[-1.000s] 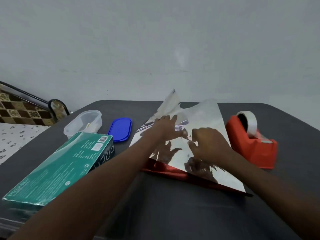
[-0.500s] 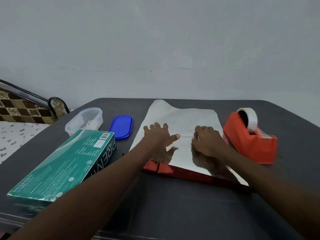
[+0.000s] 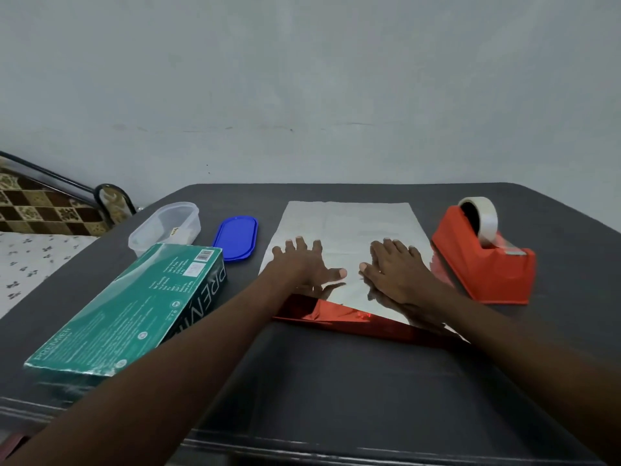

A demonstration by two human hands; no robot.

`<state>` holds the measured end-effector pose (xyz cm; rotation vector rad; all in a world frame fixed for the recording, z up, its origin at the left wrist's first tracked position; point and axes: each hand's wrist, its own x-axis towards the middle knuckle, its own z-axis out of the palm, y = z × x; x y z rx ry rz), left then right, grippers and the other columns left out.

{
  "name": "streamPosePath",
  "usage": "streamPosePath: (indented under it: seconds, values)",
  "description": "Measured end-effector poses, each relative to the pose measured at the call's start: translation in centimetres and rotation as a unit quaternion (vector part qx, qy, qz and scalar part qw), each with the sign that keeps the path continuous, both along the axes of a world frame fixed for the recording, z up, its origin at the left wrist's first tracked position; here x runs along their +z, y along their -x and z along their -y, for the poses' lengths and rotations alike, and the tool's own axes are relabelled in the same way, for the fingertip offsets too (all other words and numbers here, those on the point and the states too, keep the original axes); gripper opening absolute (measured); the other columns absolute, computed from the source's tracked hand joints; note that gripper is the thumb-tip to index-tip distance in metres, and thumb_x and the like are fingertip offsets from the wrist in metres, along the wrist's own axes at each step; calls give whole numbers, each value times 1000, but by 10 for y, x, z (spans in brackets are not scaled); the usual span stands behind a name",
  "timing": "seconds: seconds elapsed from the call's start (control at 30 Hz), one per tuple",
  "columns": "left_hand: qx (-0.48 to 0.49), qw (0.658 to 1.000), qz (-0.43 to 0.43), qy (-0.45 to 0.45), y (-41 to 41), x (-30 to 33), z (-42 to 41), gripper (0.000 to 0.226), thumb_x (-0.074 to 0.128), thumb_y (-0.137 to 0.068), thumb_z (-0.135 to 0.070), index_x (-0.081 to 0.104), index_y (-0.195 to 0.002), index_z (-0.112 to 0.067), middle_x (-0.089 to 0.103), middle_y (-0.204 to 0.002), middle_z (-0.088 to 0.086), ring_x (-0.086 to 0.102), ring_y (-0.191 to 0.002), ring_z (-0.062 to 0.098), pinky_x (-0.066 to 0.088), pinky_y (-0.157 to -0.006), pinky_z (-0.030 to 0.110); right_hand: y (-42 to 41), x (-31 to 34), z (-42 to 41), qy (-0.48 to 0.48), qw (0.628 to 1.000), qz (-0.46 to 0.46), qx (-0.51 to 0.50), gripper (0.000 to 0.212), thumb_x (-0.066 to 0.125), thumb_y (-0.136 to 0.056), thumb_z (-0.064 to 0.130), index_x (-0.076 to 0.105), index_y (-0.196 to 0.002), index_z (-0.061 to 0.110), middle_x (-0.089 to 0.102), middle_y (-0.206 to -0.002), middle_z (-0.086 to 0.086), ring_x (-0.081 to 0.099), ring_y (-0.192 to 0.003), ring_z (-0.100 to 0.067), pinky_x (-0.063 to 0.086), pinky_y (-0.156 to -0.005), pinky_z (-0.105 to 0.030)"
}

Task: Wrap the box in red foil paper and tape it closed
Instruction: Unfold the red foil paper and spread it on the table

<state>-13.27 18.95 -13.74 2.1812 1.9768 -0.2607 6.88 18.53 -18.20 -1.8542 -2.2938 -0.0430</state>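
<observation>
Step in hand, as we judge it: laying the foil paper (image 3: pixel 349 227) flat, silver side up, ahead of any wrapping. Our left hand (image 3: pixel 302 264) and right hand (image 3: pixel 396 270) both lie palm-down on the sheet, fingers straight and spread, thumbs pointing toward each other with a gap between; neither holds anything. The near edge of the sheet, just below our wrists, is turned over and shows red.

The box (image 3: pixel 134 311), green, lies left of our left forearm, off the foil, unwrapped. The tape dispenser (image 3: pixel 484 260) stands just right of our right hand, beside the sheet's edge.

Next move, we think: flatten the turned edge, then lift the box across onto the sheet's middle.
</observation>
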Motion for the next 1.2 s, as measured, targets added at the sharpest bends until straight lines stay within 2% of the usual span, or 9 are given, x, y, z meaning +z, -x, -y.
streamPosePath:
  seconds: [0.13, 0.3, 0.33, 0.47, 0.57, 0.7, 0.8, 1.0, 1.2]
  values:
    - [-42, 998, 39, -5, 0, 36, 9, 81, 50, -93, -61, 23, -155, -17, 39, -154, 11, 41, -136, 30, 33, -113, 46, 0, 0, -3, 3, 1000, 1, -4, 78, 6, -79, 65, 44, -125, 15, 49, -132, -12, 42, -125, -29, 31, -105, -51]
    - [-118, 989, -51, 76, -4, 46, 74, 74, 66, -91, -37, 29, -151, -16, 48, -144, 4, 59, -111, 22, 45, -93, 33, -2, -3, -5, 10, 1000, -5, -2, 77, 8, -79, 66, 43, -125, 14, 47, -132, -13, 39, -127, -30, 29, -106, -52]
    - [-127, 987, -62, 83, -2, 43, 84, 73, 69, -89, -34, 32, -149, -15, 46, -145, 5, 58, -110, 20, 45, -92, 33, -3, -3, -6, 11, 1000, 0, 1, 80, 7, -78, 67, 43, -126, 14, 46, -132, -13, 39, -127, -30, 29, -106, -53]
    - [-118, 988, -47, 91, 16, 44, 107, 89, 77, -80, -47, 30, -151, -18, 39, -153, 6, 39, -139, 23, 35, -112, 38, -2, -4, -5, 19, 1000, 16, 10, 88, 1, -75, 68, 41, -132, 13, 43, -135, -14, 37, -129, -32, 27, -106, -54]
    - [-129, 989, -38, 61, 21, 57, 99, 89, 74, -84, -43, 26, -155, -17, 35, -157, 3, 34, -143, 23, 32, -114, 35, 0, -3, -3, 15, 1000, 14, 4, 90, 1, -74, 68, 41, -131, 12, 44, -136, -15, 37, -130, -32, 27, -107, -54]
    - [-121, 987, 85, -61, 11, 55, 58, 70, 63, -93, -42, 34, -152, -16, 42, -153, 6, 38, -140, 24, 33, -109, 33, -1, -4, -3, 18, 1000, 22, 5, 90, 0, -75, 69, 40, -133, 12, 44, -139, -16, 37, -131, -33, 27, -109, -54]
    - [-95, 985, 114, -92, -1, 29, 30, 68, 51, -97, -51, 33, -150, -11, 44, -149, 13, 40, -137, 30, 36, -108, 42, -2, -6, -4, 10, 1000, 27, 4, 90, -1, -77, 69, 40, -135, 14, 43, -142, -16, 37, -133, -34, 27, -109, -55]
    - [-57, 995, 46, -64, 5, -20, 23, 87, 31, -96, -67, -2, -158, -17, -7, -165, 15, -7, -152, 34, 6, -119, 56, -3, -11, -6, -3, 1000, 10, 6, 85, 2, -79, 67, 41, -133, 14, 43, -143, -16, 36, -134, -33, 27, -109, -55]
    - [-56, 996, 41, -52, 29, -19, 33, 86, 31, -97, -66, -2, -158, -16, -10, -164, 15, -9, -152, 34, 3, -120, 53, -4, -12, -5, -14, 1000, -9, 3, 79, 5, -80, 66, 45, -124, 14, 48, -137, -14, 39, -130, -30, 29, -107, -52]
